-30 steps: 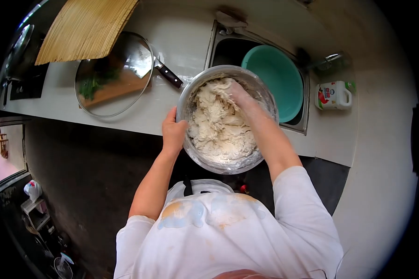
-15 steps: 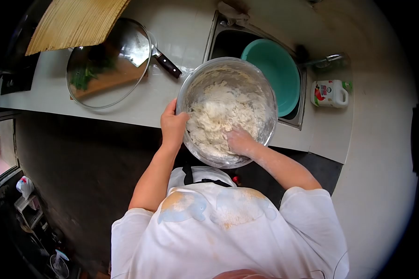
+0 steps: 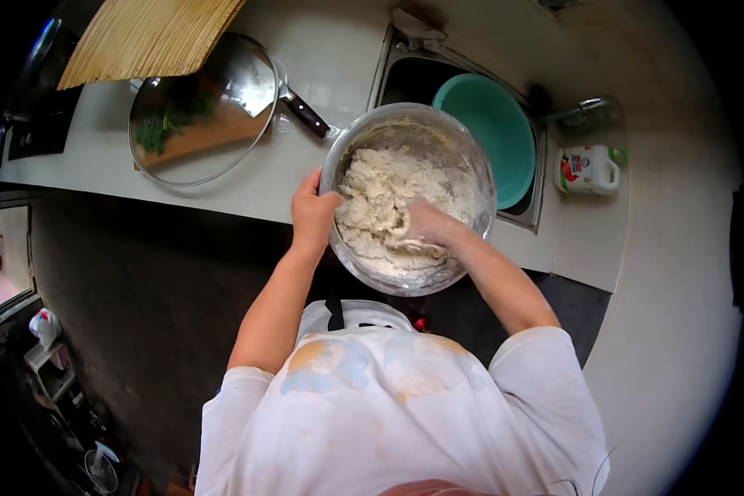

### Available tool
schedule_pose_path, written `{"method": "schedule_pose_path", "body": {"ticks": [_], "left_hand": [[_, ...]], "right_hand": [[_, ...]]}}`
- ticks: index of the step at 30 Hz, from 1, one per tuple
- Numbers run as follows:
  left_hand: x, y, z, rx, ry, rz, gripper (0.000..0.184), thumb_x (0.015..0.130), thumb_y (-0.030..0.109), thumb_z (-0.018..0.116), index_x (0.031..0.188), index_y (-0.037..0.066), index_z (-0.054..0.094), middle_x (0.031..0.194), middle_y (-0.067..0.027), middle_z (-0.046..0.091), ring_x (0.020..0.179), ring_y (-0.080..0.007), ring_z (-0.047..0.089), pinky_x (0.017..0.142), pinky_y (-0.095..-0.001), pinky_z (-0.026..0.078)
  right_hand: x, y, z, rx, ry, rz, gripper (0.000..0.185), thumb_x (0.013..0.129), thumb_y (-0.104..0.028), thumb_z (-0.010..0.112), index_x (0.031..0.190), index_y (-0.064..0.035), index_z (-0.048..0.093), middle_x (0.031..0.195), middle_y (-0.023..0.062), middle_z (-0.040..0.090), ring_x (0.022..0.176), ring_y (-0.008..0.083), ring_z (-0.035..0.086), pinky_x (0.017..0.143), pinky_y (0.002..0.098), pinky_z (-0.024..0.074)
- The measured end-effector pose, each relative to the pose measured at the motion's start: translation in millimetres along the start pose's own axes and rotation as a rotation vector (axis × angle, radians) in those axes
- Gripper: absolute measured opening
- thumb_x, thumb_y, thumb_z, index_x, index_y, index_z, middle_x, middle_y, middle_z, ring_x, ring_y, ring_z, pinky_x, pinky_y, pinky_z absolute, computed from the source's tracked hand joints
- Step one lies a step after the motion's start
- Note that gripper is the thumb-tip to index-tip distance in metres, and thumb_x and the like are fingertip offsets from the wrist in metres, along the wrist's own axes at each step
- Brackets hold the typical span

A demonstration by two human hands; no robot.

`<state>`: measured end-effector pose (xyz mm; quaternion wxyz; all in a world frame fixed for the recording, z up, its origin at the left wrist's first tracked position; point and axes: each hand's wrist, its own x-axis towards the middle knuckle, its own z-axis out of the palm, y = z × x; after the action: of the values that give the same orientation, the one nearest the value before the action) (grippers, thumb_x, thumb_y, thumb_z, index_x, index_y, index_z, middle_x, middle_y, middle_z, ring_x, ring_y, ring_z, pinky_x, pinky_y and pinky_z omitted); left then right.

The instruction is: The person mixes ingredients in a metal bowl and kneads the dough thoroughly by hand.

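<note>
A large metal mixing bowl point(image 3: 478, 157) is tilted toward me at the counter's front edge. Inside it lies shaggy, pale dough point(image 3: 376, 186), with floury smears up the bowl's wall. My left hand point(image 3: 312, 217) grips the bowl's left rim, thumb over the edge and fingers round the outside. Down in the bowl, my right hand point(image 3: 430, 221) is pressed into the dough with its fingers curled in it. Motion blurs that hand, and dough partly hides its fingertips.
Behind the bowl, a teal basin point(image 3: 517, 145) sits in the sink point(image 3: 540, 186). A white jug point(image 3: 589, 169) stands to the right. On the left are a knife point(image 3: 306, 116) and a glass lid point(image 3: 198, 183) over greens on a cutting board point(image 3: 211, 132). A bamboo mat point(image 3: 149, 41) is nearer the camera.
My right hand has moved up and slightly right within the bowl, working the dough, which now looks more gathered. My left hand still grips the rim.
</note>
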<state>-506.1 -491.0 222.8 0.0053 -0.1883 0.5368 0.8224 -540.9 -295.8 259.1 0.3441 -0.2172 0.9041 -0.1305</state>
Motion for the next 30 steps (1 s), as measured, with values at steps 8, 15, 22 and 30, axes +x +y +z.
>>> {"method": "schedule_pose_path", "body": {"ticks": [8, 15, 22, 30], "left_hand": [[2, -1, 2, -0.003, -0.025, -0.012, 0.046, 0.062, -0.004, 0.048, 0.107, -0.003, 0.055, 0.094, -0.0085, 0.059, 0.084, -0.0148, 0.055, 0.076, -0.0242, 0.043], [2, -2, 1, 0.081, -0.008, 0.011, 0.045, 0.061, -0.003, 0.048, 0.106, -0.004, 0.054, 0.093, -0.0089, 0.058, 0.082, -0.0158, 0.055, 0.074, -0.0243, 0.042], [-2, 2, 4, 0.045, 0.027, -0.032, 0.048, 0.061, -0.004, 0.048, 0.109, -0.003, 0.054, 0.096, -0.0083, 0.058, 0.088, -0.0158, 0.053, 0.080, -0.0241, 0.040], [1, -1, 6, 0.001, 0.009, -0.060, 0.046, 0.063, -0.005, 0.047, 0.108, -0.003, 0.053, 0.097, -0.0072, 0.058, 0.087, -0.0143, 0.054, 0.079, -0.0230, 0.040]], "right_hand": [[60, 54, -31, 0.338, 0.351, -0.053, 0.051, 0.072, -0.041, 0.063, 0.112, -0.0101, 0.054, 0.118, 0.0152, 0.050, 0.112, 0.0248, 0.045, 0.097, 0.0369, 0.0337], [47, -32, -23, 0.372, -0.156, 0.044, 0.054, 0.069, -0.030, 0.067, 0.117, -0.0100, 0.051, 0.112, 0.0163, 0.053, 0.106, 0.0270, 0.049, 0.091, 0.0371, 0.0379], [-51, 16, 28, -0.344, -0.168, -0.019, 0.050, 0.074, -0.020, 0.055, 0.122, -0.0068, 0.045, 0.103, 0.0170, 0.057, 0.102, 0.0312, 0.049, 0.090, 0.0393, 0.0373], [27, 43, 35, -0.294, -0.028, -0.064, 0.024, 0.072, -0.010, 0.048, 0.092, -0.0041, 0.061, 0.095, 0.0144, 0.057, 0.102, 0.0317, 0.048, 0.089, 0.0382, 0.0390]]}}
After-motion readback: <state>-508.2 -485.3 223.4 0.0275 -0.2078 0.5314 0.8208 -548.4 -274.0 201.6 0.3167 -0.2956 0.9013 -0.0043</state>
